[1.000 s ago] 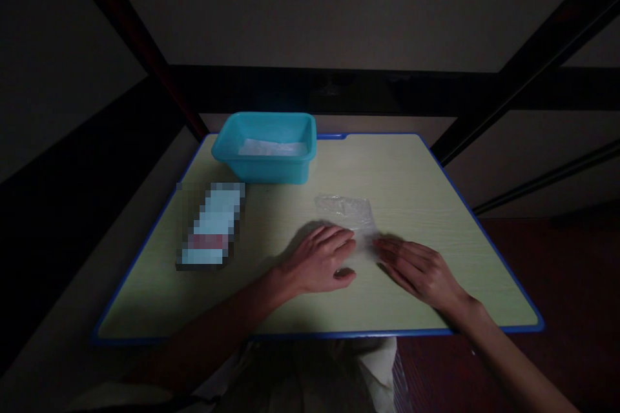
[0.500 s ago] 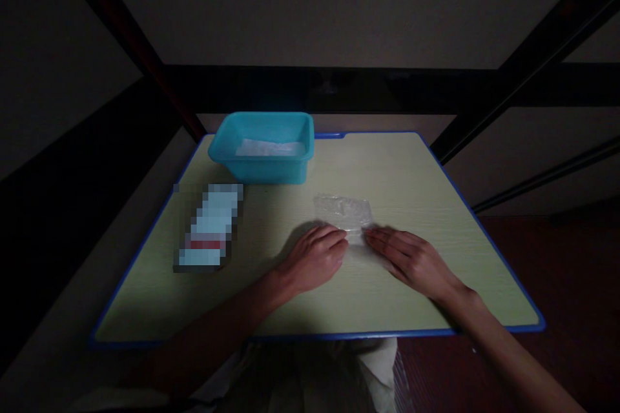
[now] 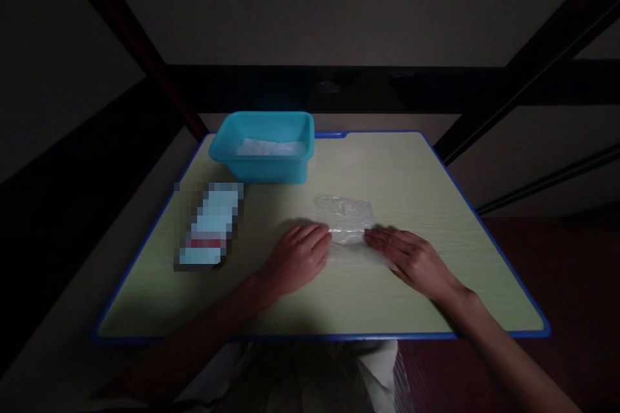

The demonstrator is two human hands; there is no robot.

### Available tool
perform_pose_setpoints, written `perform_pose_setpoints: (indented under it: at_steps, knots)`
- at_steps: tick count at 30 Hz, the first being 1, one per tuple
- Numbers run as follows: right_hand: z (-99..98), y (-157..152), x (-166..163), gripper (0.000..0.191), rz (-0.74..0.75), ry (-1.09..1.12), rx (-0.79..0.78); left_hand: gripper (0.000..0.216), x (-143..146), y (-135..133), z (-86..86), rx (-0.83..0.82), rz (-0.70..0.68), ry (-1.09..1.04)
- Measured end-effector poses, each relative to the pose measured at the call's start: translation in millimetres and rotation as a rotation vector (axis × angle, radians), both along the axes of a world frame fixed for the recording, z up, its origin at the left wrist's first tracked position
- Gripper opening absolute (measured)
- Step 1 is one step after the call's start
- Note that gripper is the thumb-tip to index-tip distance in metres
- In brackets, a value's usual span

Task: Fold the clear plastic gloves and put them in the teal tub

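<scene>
A clear plastic bag (image 3: 345, 210) lies flat on the table, with a shiny crease or seal line running across it. My left hand (image 3: 301, 255) has its fingers bent together and pinches the left end of that line. At the right end, my right hand (image 3: 409, 258) presses the bag with fingertips held together, its thumb tucked underneath. The lower part of the bag spreads faintly between both hands, and its outline there is hard to make out.
A turquoise plastic basket (image 3: 274, 170) stands at the back left with whitish, flat pieces (image 3: 268, 147) inside. In front of it lies a pixelated phone-like object (image 3: 210, 226). The pale wooden tabletop (image 3: 407, 168) has a blue rim.
My left hand has slid left along the crease, away from my right hand, uncovering more of the bag. My right hand stays almost where it was.
</scene>
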State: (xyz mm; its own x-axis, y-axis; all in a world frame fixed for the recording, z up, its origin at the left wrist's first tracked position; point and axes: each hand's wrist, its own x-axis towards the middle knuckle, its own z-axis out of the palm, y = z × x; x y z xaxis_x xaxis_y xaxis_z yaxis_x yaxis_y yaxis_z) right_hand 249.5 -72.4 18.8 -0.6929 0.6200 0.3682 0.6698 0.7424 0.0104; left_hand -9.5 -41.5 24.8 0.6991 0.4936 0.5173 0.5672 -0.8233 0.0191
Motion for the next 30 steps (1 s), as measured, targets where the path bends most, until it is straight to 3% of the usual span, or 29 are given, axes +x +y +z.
perform_pose_setpoints:
  at_steps: [11, 30]
  knots:
    - [-0.9, -1.3, -0.1, 0.037, -0.002, 0.100, -0.041, 0.014, 1.1, 4.3, -4.7, -0.018, 0.016, -0.097]
    - [-0.1, -2.1, -0.8, 0.034, -0.036, 0.123, -0.047, 0.019, -13.2, 7.5, -4.1, -0.106, 0.010, -0.021]
